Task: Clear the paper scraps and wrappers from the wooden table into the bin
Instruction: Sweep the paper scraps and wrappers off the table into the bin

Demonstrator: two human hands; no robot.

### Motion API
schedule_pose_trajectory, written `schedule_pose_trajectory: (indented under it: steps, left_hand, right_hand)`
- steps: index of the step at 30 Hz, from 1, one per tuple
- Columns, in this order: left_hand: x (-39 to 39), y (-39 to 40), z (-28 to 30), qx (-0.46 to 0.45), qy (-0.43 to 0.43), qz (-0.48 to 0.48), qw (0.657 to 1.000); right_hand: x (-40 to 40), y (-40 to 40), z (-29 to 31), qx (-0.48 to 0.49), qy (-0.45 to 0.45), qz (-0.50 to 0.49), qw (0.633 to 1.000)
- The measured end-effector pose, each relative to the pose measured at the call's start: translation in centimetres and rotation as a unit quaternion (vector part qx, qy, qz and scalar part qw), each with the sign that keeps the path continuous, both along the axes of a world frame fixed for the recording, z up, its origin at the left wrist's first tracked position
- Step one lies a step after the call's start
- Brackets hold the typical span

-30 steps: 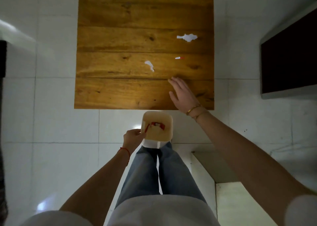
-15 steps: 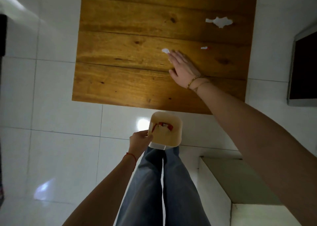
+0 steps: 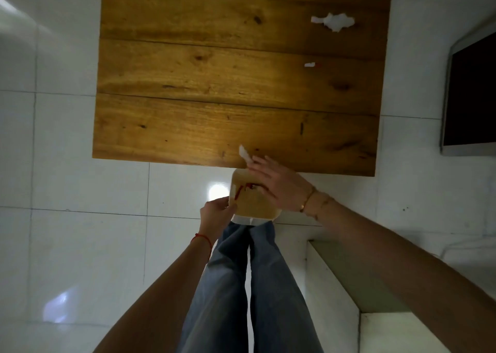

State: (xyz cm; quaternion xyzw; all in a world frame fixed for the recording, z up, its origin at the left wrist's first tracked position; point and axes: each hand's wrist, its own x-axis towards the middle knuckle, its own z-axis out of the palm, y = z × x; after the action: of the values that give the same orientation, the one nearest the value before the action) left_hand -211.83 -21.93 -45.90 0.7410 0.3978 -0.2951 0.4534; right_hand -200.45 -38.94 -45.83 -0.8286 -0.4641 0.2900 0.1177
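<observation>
the right hand [image 3: 279, 185] hovers over the open top of the tan bin [image 3: 255, 201], its fingers [image 3: 259, 165] held loosely together and stretched flat, their tips resting on a small white paper scrap [image 3: 244, 154] that sits at the near edge of the wooden bench [image 3: 214, 84]; whether the fingers pinch the scrap or only press on it, i cannot tell. the scrap pokes out just beyond the fingertips, right above the bin's far rim. a thin bracelet [image 3: 307, 201] circles the right wrist

the left hand [image 3: 216, 213] is closed on the left rim of the bin, thumb and fingers gripping the edge and holding the bin up just below the bench's near edge, above the white tiled floor [image 3: 80, 165]. a red thread [image 3: 201, 238] is tied around the left wrist. something red [image 3: 243, 189] already lies inside the bin, just under the right fingers

far beyond the right fingers, toward the back right part of the bench, lies a larger crumpled white wrapper [image 3: 334, 22]. between it and the fingers, also to the right, sits a tiny white scrap with a red tip [image 3: 311, 64]. both are well apart from either hand

below the bin the person's blue trousers [image 3: 241, 285] show, and a dark screen [image 3: 472, 95] stands off to the right of the bench
</observation>
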Motion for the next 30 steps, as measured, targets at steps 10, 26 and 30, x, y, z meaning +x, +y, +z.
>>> schedule_pose_trajectory:
  steps: [10,26,30]
  left_hand:
    - [1.1,-2.5,0.5,-0.003,0.002,0.009,1.0]
    - [2.1,-4.2,-1.3,-0.015,-0.022,0.0,1.0]
    - [1.9,-4.4,-1.3,-0.006,-0.015,-0.01,1.0]
  right_hand:
    - [3.1,-2.7,2.0,0.059,-0.031,-0.227,0.972]
    - [17.1,-3.0,-0.9,-0.046,-0.054,-0.297,0.952]
    - [9.9,-3.6,-0.4,0.003,-0.08,-0.198,0.977]
